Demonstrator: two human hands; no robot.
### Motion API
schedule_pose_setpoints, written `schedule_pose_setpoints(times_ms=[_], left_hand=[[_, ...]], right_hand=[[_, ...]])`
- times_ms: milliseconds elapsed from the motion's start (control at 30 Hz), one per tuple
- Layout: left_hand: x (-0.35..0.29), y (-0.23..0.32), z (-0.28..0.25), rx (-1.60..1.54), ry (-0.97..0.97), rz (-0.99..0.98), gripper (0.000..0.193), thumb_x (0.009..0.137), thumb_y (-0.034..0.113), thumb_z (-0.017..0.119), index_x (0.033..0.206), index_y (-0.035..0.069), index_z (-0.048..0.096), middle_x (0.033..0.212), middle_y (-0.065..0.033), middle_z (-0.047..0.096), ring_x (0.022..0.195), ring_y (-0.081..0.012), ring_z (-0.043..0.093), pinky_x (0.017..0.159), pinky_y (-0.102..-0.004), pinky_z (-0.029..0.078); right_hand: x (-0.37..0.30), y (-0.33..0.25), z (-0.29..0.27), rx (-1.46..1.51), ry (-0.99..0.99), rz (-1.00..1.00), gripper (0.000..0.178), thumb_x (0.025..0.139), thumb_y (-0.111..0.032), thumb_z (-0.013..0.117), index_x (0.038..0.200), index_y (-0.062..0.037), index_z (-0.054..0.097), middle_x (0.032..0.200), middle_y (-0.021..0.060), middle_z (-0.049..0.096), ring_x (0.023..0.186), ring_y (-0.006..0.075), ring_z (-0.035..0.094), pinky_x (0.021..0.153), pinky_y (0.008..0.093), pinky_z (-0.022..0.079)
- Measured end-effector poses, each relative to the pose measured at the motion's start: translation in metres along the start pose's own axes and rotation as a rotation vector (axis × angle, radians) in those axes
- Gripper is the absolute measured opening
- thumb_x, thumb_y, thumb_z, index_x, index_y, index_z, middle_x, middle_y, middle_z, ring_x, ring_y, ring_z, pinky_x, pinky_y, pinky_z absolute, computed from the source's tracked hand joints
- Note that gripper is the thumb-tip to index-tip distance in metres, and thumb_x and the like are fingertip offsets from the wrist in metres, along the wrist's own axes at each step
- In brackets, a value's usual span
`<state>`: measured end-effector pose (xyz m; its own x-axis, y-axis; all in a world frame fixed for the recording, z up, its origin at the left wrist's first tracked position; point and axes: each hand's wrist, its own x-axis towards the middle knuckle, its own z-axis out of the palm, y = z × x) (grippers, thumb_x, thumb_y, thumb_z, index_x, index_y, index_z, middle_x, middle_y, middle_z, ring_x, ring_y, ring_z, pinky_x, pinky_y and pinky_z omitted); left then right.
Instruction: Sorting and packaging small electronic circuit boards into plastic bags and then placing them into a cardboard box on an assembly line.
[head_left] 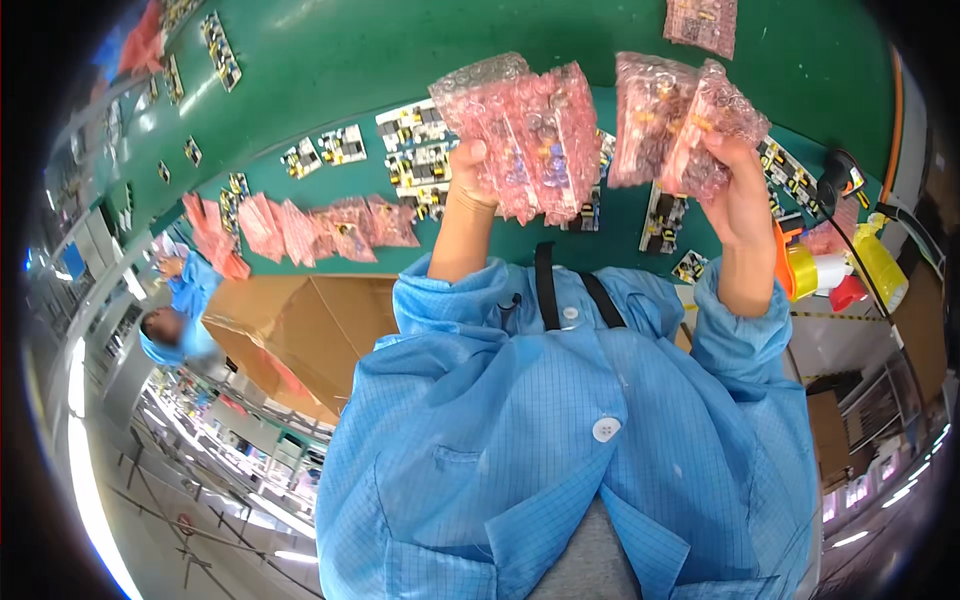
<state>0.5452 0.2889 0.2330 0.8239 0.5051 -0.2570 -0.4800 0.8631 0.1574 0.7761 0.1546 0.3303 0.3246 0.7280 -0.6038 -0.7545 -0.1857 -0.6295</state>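
I've got a brown carton (335, 325) at nine o'clock, and beyond it a co-worker (195, 290) in blue! Out at three, a yellow object (882, 270) I can't quite identify; toward two, a black scanner (832, 187) and an orange pipe (896, 120). Down at eight, a white light (93, 500) blazes.

A: Specify the left side.
B: Bag row (348, 230) on the bench (310, 85); carton (315, 320) nearer.
A: Centre?
B: Boards (418, 165), beyond and right of the bag row; held bags (515, 135) above the boards.
A: Right side?
B: Far bag (700, 25) on the bench, beyond the held bags.
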Motion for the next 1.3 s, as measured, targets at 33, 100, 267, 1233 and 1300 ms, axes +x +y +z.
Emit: schedule_pose_setpoints(times_ms=[33,100,267,1233,1300], left_hand=[[-0.015,-0.003,0.003,0.013,0.037,-0.011,0.076,0.068,0.018,0.071,0.134,-0.001,0.04,0.123,-0.02,0.056,0.108,-0.0349,0.059,0.093,-0.0479,0.05],[-0.036,-0.005,0.008,0.114,0.097,-0.031,0.076,0.068,0.015,0.07,0.136,0.001,0.038,0.126,-0.0184,0.053,0.115,-0.0339,0.054,0.1,-0.0467,0.045],[-0.082,-0.004,0.016,0.276,0.146,-0.039,0.082,0.067,0.016,0.07,0.14,0.003,0.034,0.134,-0.0173,0.047,0.126,-0.0338,0.045,0.107,-0.0466,0.037],[-0.189,-0.035,0.091,-0.001,-1.156,-0.248,0.091,0.065,0.025,0.084,0.134,-0.006,0.032,0.13,-0.0228,0.045,0.119,-0.0327,0.048,0.096,-0.0437,0.04],[-0.202,-0.02,0.093,0.074,-1.164,-0.251,0.091,0.065,0.025,0.084,0.133,-0.006,0.033,0.13,-0.0231,0.045,0.119,-0.0335,0.048,0.096,-0.044,0.04]], right_hand=[[-0.009,0.003,0.002,-0.041,0.092,-0.008,0.031,0.088,-0.014,0.056,0.114,0.003,0.053,0.098,0.0085,0.064,0.085,0.0183,0.065,0.074,0.0321,0.054],[-0.025,0.015,0.015,-0.213,0.059,-0.091,0.032,0.088,-0.012,0.057,0.116,0.0014,0.051,0.1,0.0074,0.063,0.088,0.0168,0.064,0.076,0.0318,0.054],[-0.071,0.044,0.047,-0.5,-0.12,-0.054,0.051,0.084,-0.011,0.061,0.131,-0.0001,0.043,0.114,0.0065,0.06,0.092,0.0097,0.056,0.081,0.026,0.046],[0.173,0.034,-0.082,-0.81,0.203,-0.196,0.03,0.08,-0.015,0.068,0.107,-0.0041,0.058,0.092,0.0057,0.063,0.077,0.016,0.059,0.062,0.0296,0.049],[0.172,0.03,-0.084,-1.054,0.307,-0.176,0.039,0.081,-0.021,0.068,0.112,-0.0016,0.056,0.092,0.0085,0.064,0.073,0.0149,0.059,0.06,0.0287,0.049]])
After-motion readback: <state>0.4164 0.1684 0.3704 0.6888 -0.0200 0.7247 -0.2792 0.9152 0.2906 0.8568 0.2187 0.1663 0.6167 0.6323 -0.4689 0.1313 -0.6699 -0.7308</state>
